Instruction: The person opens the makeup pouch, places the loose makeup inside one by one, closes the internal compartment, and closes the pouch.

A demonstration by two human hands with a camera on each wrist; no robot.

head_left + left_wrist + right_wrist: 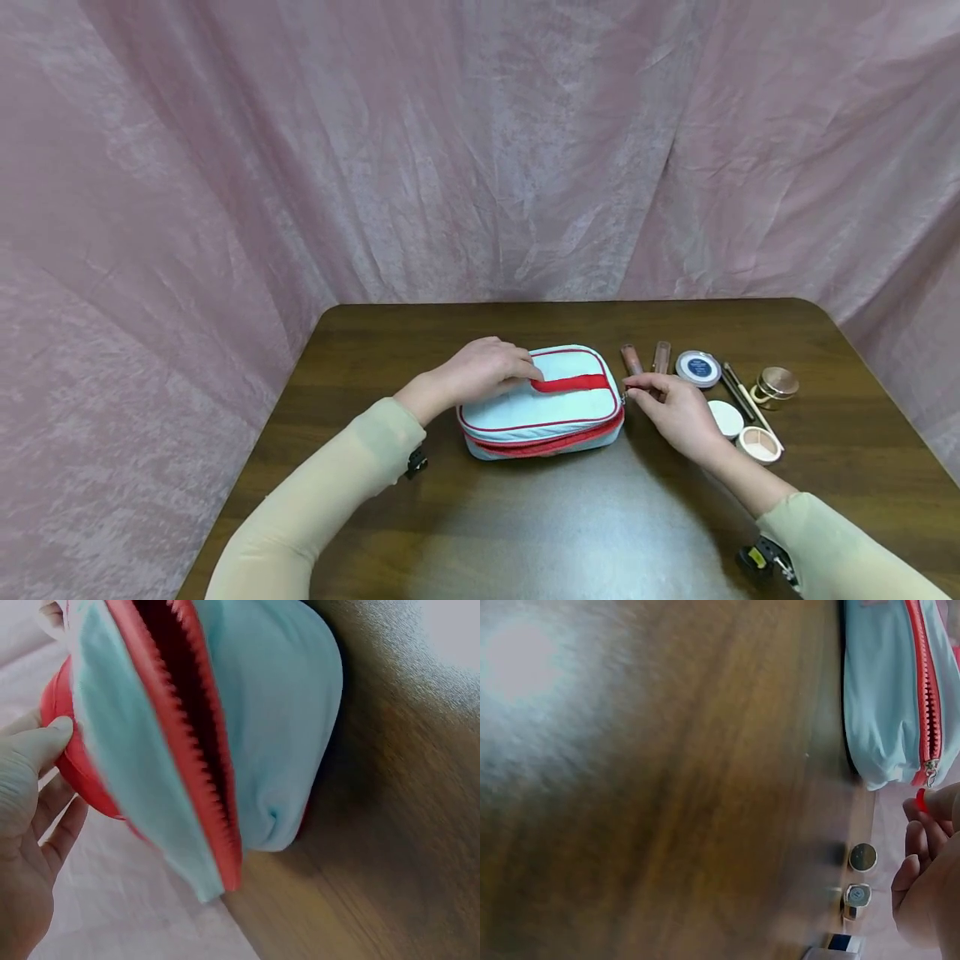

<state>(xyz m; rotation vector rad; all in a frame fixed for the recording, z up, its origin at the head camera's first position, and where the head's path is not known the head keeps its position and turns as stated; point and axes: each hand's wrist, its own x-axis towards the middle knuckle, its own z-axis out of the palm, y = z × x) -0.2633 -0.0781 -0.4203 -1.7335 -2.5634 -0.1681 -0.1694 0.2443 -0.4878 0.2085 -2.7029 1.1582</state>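
Observation:
A pale blue cosmetic bag (517,414) with red trim lies on the wooden table, its lid lowered. My left hand (487,367) pinches the red handle strap (573,384) on top; the left wrist view shows the thumb and fingers on it. In that view the red zipper (191,727) gapes, its teeth parted and the inside dark. My right hand (678,417) is at the bag's right end. There it pinches the red zipper pull (921,800), which hangs from a metal slider (931,766).
Right of the bag lie two lip gloss tubes (662,357), a round blue-and-white compact (698,368), dark and pale pencils (738,393), a gold-lidded jar (777,383), a white round lid (725,418) and an open beige pot (759,445). A pink curtain (480,167) hangs behind the table (360,350).

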